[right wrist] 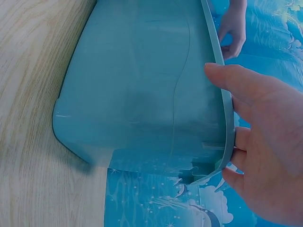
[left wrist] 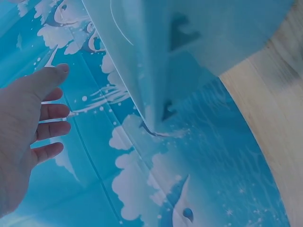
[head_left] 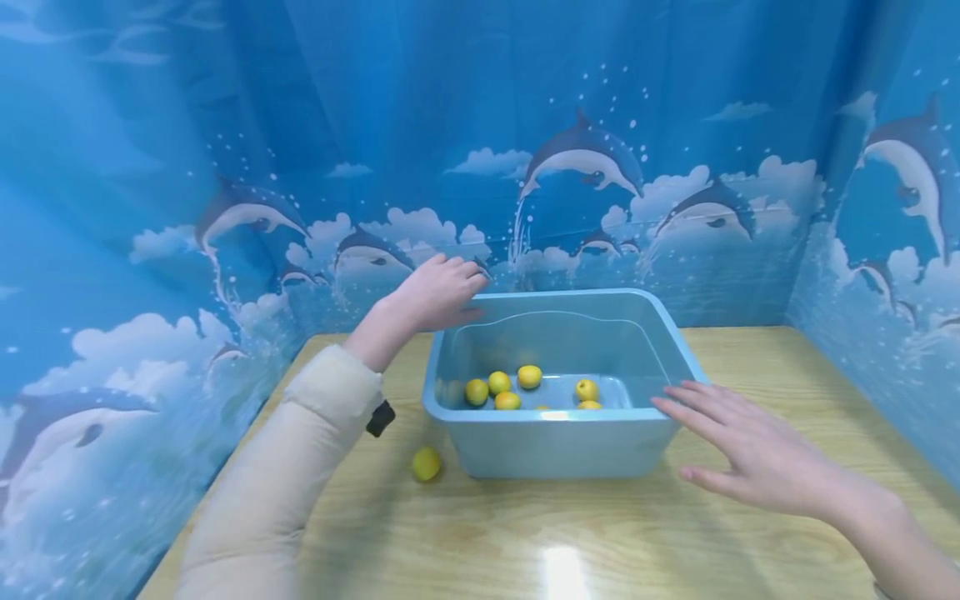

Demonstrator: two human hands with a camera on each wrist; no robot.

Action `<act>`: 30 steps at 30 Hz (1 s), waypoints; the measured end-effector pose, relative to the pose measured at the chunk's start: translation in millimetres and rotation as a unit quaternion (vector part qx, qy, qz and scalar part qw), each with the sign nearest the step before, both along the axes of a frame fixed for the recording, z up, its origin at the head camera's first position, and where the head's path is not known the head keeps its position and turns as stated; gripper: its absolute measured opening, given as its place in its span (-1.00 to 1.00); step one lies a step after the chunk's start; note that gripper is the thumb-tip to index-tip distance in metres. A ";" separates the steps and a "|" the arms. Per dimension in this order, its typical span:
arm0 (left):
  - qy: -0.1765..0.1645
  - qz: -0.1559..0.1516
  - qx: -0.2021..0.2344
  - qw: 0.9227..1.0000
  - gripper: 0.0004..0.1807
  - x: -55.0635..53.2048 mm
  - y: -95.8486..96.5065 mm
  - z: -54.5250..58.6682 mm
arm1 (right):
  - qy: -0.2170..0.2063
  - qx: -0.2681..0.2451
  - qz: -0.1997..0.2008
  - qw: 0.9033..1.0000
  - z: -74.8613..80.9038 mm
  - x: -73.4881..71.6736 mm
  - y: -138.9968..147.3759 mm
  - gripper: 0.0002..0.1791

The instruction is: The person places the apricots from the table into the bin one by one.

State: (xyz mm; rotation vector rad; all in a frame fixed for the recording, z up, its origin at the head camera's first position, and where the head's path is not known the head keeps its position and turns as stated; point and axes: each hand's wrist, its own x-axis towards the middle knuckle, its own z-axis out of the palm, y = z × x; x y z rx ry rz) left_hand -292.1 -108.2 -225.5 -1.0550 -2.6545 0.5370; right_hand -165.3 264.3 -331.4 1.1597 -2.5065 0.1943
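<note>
Blue tub [head_left: 562, 442] in the middle of the wooden desk [head_left: 750, 533], long axis running left to right between both hands. Several yellow fruits [head_left: 528, 377] inside on the bottom; one more fruit [head_left: 426, 464] lying outside, just beside the tub's near left corner. Left hand [head_left: 438, 293] at the far left corner of the tub, fingers [left wrist: 52, 111] straight and a little apart, near the rim but contact not clear to tell. Right hand [head_left: 750, 450] at the tub's right wall, fingers [right wrist: 241, 142] relaxed and spread, thumb close over the rim [right wrist: 227, 109], holding nothing. Tub between the two palms, each hand near its own end; dolphin backdrop [head_left: 585, 158] behind the tub.
</note>
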 end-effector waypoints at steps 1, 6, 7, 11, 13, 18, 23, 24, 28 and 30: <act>0.001 -0.001 0.004 1.000 -0.58 1.8 -3.3 -1.1 | 0.001 -0.001 0.000 1.000 -0.1 0.1 0.2 -0.13; 0.021 -0.006 0.020 1.000 -0.63 12.1 -20.4 -8.4 | 0.000 -0.001 0.001 1.000 -0.7 0.5 1.2 -0.15; 0.026 -0.007 0.023 0.999 -0.64 14.3 -23.9 -10.2 | 0.000 0.000 0.001 1.000 -1.0 0.4 1.3 -0.15; 0.041 -0.017 0.042 0.998 -0.66 23.1 -37.6 -19.1 | -0.002 0.001 0.001 1.000 -2.4 0.2 1.7 -0.16; 0.040 -0.021 0.054 0.998 -0.69 28.2 -43.5 -22.7 | -0.003 0.001 0.000 1.000 -3.1 0.2 1.9 -0.16; 0.034 -0.009 0.075 0.997 -0.72 39.5 -54.7 -29.1 | -0.007 0.000 -0.003 1.000 -3.4 0.4 1.8 -0.15; 0.035 -0.005 0.080 0.996 -0.69 49.8 -64.2 -35.7 | -0.005 -0.002 -0.002 1.000 -3.4 -0.2 1.4 -0.13; 0.036 -0.008 0.082 0.996 -0.69 51.7 -66.2 -37.6 | -0.004 -0.003 -0.001 1.000 -3.3 -0.4 1.3 -0.12; 0.039 -0.010 0.092 0.995 -0.67 58.9 -74.0 -45.3 | 0.003 -0.008 0.005 1.000 -2.9 -1.3 1.6 -0.13; 0.040 -0.005 0.099 0.994 -0.66 62.1 -78.1 -49.0 | 0.007 -0.010 0.007 1.000 -3.0 -1.9 1.8 -0.13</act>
